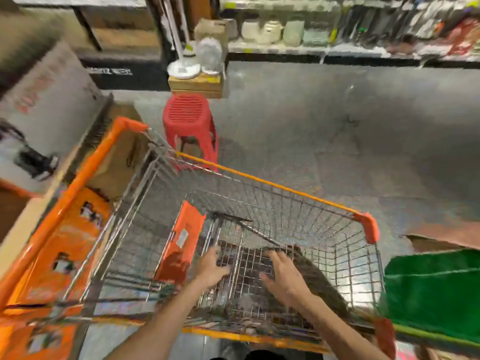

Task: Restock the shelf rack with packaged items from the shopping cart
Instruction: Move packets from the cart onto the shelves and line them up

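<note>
Head view, heavy blur. Your cart fills the middle. Its long axis runs left to right across the frame, orange handle at the left end, nose corner to the right. You stand at its long near side.

Both your arms reach down into the basket. Left hand: fingers bent down at the cart floor; can't tell if they grip anything. Right hand: fingers spread, thumb out, palm down over a dark heap, nothing pinched.

Dark packs lie on the basket floor between and under your hands. They are too smeared to give their shape or which way they point.

The rack is at the far wall, upper right, well apart from the cart, with goods on it.

Writing: red letters on the grey box at left, white print on a black panel and stickers on the cart's orange flap are all unreadable.

A red stool stands just beyond the cart's far rim. A green bag is just beside the nose.
</note>
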The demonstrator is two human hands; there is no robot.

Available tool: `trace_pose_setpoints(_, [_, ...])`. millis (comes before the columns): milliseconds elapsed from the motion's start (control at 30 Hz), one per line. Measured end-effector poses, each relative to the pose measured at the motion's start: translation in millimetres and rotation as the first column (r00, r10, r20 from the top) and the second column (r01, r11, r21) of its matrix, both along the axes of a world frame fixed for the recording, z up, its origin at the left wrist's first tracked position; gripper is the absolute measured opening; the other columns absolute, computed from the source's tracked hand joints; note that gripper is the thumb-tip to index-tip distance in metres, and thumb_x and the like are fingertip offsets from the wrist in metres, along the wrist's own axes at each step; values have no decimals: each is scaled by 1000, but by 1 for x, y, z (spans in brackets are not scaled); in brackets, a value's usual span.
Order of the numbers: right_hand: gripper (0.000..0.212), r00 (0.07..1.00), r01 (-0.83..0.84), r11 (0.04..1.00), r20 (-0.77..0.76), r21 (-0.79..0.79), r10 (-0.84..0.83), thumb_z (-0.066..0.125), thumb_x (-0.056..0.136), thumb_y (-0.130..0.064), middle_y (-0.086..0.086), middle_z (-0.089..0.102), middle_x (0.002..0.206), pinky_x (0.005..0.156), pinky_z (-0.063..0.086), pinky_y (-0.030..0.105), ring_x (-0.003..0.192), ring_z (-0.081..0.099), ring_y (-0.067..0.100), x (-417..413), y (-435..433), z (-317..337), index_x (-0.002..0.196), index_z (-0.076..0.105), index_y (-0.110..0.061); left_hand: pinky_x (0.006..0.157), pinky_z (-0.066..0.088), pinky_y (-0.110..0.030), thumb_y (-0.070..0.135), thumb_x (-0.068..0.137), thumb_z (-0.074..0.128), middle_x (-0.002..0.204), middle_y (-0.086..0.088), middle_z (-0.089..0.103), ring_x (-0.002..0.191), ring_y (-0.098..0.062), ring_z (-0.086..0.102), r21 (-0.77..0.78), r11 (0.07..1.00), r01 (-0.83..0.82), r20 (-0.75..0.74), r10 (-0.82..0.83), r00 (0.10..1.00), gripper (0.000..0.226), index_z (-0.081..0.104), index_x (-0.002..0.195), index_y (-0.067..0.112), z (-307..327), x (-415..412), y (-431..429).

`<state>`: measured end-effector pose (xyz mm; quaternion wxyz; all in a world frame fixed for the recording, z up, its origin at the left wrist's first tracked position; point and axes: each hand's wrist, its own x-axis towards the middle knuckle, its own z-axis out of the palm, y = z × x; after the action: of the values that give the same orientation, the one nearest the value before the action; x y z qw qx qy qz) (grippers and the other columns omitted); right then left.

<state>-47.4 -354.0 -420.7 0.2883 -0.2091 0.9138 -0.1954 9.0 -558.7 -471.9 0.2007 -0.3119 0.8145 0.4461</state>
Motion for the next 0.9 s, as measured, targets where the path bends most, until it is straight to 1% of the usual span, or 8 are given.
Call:
trace_pose_setpoints(133, [52, 973, -91, 995, 216, 42, 80, 50, 96, -32, 8, 40, 141, 108, 35, 38, 130, 39, 27, -28, -50, -53, 143, 32, -17, 75, 55, -25, 20, 73, 76, 128, 2, 55, 99, -16, 60, 62, 976, -211, 212, 193, 958, 65, 50, 132, 15, -61, 2, -37])
trace_pose_setpoints(233, [50, 917, -225, 971, 356, 82, 182, 47, 98, -26, 9, 40, 142, 108, 35, 39, 129, 40, 27, -51, -89, -106, 143, 30, -15, 59, 48, -19, 19, 86, 68, 95, 1, 60, 77, -11, 58, 118, 892, -437, 347, 375, 860, 19, 55, 100, 21, -91, -6, -52])
trace_pose_setpoints(367, [55, 881, -269, 954, 434, 135, 187, 51, 94, -22, 6, 42, 142, 104, 44, 39, 123, 50, 26, -70, -124, -159, 145, 31, -19, 53, 51, -18, 18, 99, 52, 78, 6, 70, 59, -3, 64, 548, 635, -545, 467, 308, 829, 27, 76, 87, 22, -133, -11, -59])
trace_pose_setpoints(467, [50, 851, -312, 938, 483, 150, 206, 48, 98, -22, 7, 40, 142, 105, 43, 34, 123, 50, 24, -79, -154, -204, 144, 31, -15, 51, 55, -25, 25, 91, 65, 85, -7, 62, 62, -15, 64, 280, 495, -822, 578, 597, 556, 16, 61, 103, 14, -161, -10, -61])
trace_pose_setpoints(567, [59, 812, -375, 919, 522, 126, 260, 46, 99, -14, 9, 22, 156, 114, 31, 33, 140, 33, 27, -82, -182, -249, 150, 17, -9, 70, 56, -34, 24, 91, 65, 100, -9, 57, 83, -25, 59, 231, 367, -901, 632, 648, 426, 30, 52, 116, 12, -208, -16, -59])
trace_pose_setpoints(667, [74, 788, -402, 914, 528, 51, 317, 50, 94, -6, 3, 7, 161, 117, 27, 39, 144, 24, 28, -77, -198, -283, 153, 6, -12, 62, 59, -39, 15, 84, 74, 90, -11, 59, 77, -23, 59, 162, 171, -972, 669, 704, 236, 37, 55, 114, 2, -241, -21, -57])
trace_pose_setpoints(800, [81, 749, -486, 874, 505, -22, 429, 49, 92, 1, 9, -7, 161, 120, 15, 36, 148, 3, 28, -66, -210, -324, 152, -4, -8, 72, 55, -38, 4, 86, 67, 94, -15, 61, 85, -25, 60, 153, 26, -988, 693, 710, 126, 8, 60, 82, 5, -268, -25, -58])
trace_pose_setpoints(900, [86, 727, -435, 900, 584, -14, 361, 51, 90, 5, 7, -7, 161, 107, 36, 27, 147, 12, 30, -61, -215, -345, 153, -4, -15, 72, 53, -37, 1, 88, 60, 99, -14, 62, 100, -26, 59, 198, -27, -980, 711, 692, 124, 9, 62, 82, 9, -283, -23, -61])
